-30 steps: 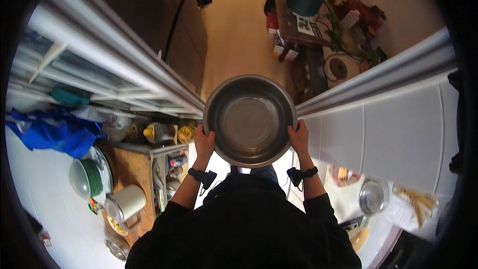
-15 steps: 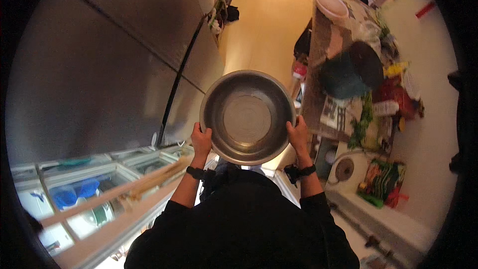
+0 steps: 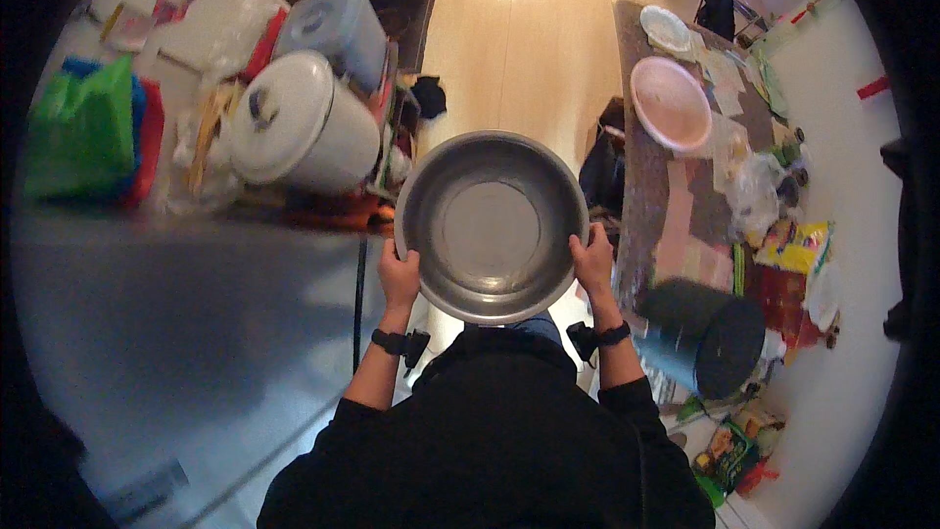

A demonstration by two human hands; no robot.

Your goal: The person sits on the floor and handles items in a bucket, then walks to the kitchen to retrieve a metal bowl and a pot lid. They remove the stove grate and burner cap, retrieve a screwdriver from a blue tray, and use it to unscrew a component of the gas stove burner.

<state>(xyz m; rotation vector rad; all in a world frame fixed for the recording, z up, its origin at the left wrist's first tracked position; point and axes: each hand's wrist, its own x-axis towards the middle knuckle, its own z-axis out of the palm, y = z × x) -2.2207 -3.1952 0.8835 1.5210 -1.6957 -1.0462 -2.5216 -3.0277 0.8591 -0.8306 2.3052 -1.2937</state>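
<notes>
I had the metal basin in the centre of my frame, held out in front of the person's body above the pale floor. Its open side faced up toward my camera, and a soft glint lay low on its inner wall. The left hand gripped the rim at its lower left, thumb over the edge; the right hand gripped it at the lower right in the same way (most of the fingers were hidden from me under the basin). A black strap circled the left wrist, and the person's black top filled the bottom of the frame.

At the upper left I made out a white lidded bucket — just beside a translucent bin — and, nearer the edge, a blurred green bag. Along the right side ran a brown table with a pink basin on it, a white dish above that, and a clear plastic bag near a yellow packet. Farther down the right — well apart from the metal basin — I saw a dark cylindrical container.
</notes>
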